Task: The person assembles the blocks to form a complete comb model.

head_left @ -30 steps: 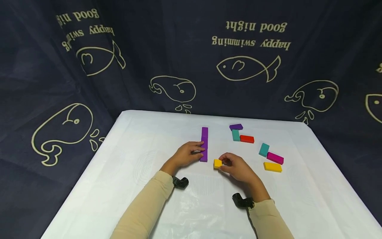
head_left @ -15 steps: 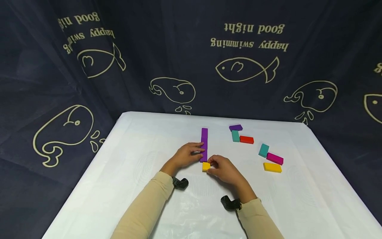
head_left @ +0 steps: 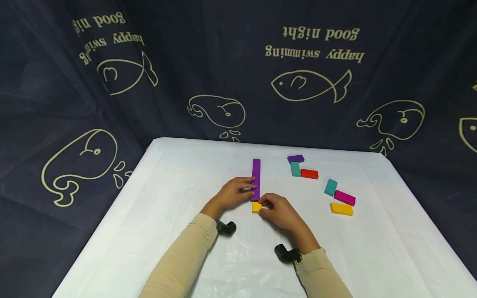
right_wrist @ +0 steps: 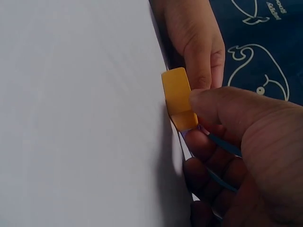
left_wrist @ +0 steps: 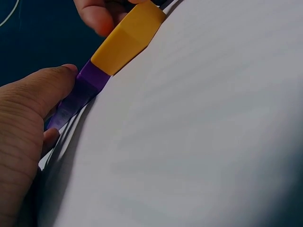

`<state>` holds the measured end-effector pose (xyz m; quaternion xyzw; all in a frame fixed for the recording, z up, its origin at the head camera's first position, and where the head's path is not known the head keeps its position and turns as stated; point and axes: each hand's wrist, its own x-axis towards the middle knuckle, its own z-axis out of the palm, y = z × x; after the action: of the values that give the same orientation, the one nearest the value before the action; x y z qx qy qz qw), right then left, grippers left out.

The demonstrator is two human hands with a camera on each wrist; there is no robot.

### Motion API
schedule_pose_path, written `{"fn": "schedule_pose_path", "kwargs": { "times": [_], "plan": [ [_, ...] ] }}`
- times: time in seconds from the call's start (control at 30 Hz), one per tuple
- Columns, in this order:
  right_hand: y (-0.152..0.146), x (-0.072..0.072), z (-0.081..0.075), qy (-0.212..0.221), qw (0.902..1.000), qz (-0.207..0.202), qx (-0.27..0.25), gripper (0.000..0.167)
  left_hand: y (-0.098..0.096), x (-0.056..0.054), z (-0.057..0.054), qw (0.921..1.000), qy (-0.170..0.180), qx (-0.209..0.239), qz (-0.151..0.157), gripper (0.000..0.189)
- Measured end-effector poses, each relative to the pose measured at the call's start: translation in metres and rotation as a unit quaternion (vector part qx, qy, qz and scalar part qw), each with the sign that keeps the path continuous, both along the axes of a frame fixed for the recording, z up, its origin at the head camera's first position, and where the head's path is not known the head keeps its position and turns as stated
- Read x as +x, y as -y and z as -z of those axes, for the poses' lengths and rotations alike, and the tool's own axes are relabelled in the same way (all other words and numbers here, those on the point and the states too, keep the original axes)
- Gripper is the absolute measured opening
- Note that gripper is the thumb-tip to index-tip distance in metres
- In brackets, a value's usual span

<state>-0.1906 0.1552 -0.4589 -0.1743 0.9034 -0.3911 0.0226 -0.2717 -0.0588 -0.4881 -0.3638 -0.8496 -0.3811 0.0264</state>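
Note:
In the head view a row of purple blocks [head_left: 256, 174] lies end to end on the white table. My left hand [head_left: 232, 193] comes in from the left, and its fingertips touch the purple row. My right hand [head_left: 279, 210] pinches a yellow block [head_left: 256, 207] at the row's near end. The left wrist view shows that yellow block [left_wrist: 130, 40] against a purple block [left_wrist: 78, 94], with the left thumb at the purple one. From the right wrist view, the right thumb [right_wrist: 213, 106] presses on the yellow block's side; the far fingers are partly hidden.
On the right lie a dark purple block [head_left: 295, 158], a teal block [head_left: 295, 169], a red block [head_left: 309, 174], another teal block [head_left: 330, 187], a magenta block [head_left: 344, 198] and a second yellow block [head_left: 341, 209]. A dark printed curtain [head_left: 238, 74] hangs behind the table.
My right hand has moved left with the yellow block, bringing it from beside the purple row to its near end. My left hand has stayed at the row.

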Motion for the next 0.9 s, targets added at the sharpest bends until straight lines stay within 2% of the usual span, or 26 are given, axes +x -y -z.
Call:
{"fn": "schedule_pose_path", "kwargs": {
  "times": [0.23,0.67,0.9],
  "plan": [
    [0.0017,-0.0017,0.0034,-0.011,0.9999,0.002,-0.003,0.014,-0.0008,0.0011,-0.0018,1.0000,-0.008,-0.003,0.001,0.031],
    [0.0065,-0.0016,0.0037,-0.015,0.9996,0.022,-0.011,0.017,-0.0004,-0.0010,0.0009,0.9999,0.005,-0.009,-0.005,0.031],
    [0.0073,-0.0011,0.0030,-0.009,0.9995,0.029,-0.010,0.017,-0.0007,-0.0006,0.0007,1.0000,-0.005,-0.008,-0.003,0.031]
  ]
}}
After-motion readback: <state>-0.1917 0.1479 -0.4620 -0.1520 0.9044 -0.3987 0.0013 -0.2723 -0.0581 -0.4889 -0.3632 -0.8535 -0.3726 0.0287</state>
